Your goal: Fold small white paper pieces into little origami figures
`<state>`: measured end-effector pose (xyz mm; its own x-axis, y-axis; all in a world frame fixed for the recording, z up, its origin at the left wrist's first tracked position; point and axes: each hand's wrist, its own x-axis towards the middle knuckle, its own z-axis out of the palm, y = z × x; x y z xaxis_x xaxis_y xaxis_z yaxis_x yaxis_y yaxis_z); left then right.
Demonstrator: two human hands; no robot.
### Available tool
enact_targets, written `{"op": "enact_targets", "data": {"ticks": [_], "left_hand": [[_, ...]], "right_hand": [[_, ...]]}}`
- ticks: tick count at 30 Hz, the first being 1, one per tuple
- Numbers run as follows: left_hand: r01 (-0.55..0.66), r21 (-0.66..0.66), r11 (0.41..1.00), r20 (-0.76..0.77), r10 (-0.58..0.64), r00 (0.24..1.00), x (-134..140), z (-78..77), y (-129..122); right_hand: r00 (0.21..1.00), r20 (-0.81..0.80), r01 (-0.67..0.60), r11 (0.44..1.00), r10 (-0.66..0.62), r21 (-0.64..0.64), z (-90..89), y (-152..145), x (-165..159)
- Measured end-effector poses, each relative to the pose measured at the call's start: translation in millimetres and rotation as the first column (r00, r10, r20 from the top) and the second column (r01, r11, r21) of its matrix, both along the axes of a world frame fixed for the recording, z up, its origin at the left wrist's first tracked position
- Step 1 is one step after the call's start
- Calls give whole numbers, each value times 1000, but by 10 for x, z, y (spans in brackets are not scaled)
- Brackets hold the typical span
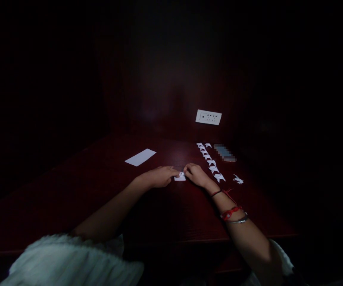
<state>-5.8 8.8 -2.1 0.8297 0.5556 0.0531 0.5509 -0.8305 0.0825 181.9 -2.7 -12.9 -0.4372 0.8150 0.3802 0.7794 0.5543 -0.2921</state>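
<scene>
A small piece of folded white paper (180, 178) lies on the dark red table between my two hands. My left hand (160, 177) grips its left side, with the thumb pressed on the paper and the other fingers held together. At its upper right edge, my right hand (195, 175) is closed with the fingertips pinched on the paper. The fingertips partly cover the paper, so its exact folds cannot be made out. Just right of my right hand runs a slanted row of several folded white paper pieces (212, 162) with pointed ends.
A flat white paper sheet (141, 157) lies to the left. One more folded piece (207, 145) sits beside the row's far end, near a blurred phone-like object (225, 153). Crumpled white scraps (238, 179) lie at right. A white socket plate (209, 117) is on the back wall.
</scene>
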Motion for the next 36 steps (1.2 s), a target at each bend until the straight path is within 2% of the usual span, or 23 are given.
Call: {"op": "enact_targets", "data": {"ticks": [10, 18, 24, 30, 36], "left_hand": [[-2, -13, 1000, 34, 3, 999, 3, 16, -14], [53, -9, 999, 41, -53, 998, 13, 46, -26], [22, -16, 1000, 33, -21, 999, 4, 16, -14], [24, -1, 1000, 32, -24, 999, -3, 8, -12], [43, 31, 999, 23, -44, 999, 5, -5, 2]], "right_hand": [[990, 78, 120, 993, -118, -14, -21, 51, -1], [995, 55, 85, 996, -84, -11, -28, 44, 8], [996, 38, 87, 996, -86, -3, -44, 57, 20], [999, -53, -13, 1000, 12, -10, -15, 21, 55], [998, 17, -60, 998, 60, 13, 26, -17, 49]]}}
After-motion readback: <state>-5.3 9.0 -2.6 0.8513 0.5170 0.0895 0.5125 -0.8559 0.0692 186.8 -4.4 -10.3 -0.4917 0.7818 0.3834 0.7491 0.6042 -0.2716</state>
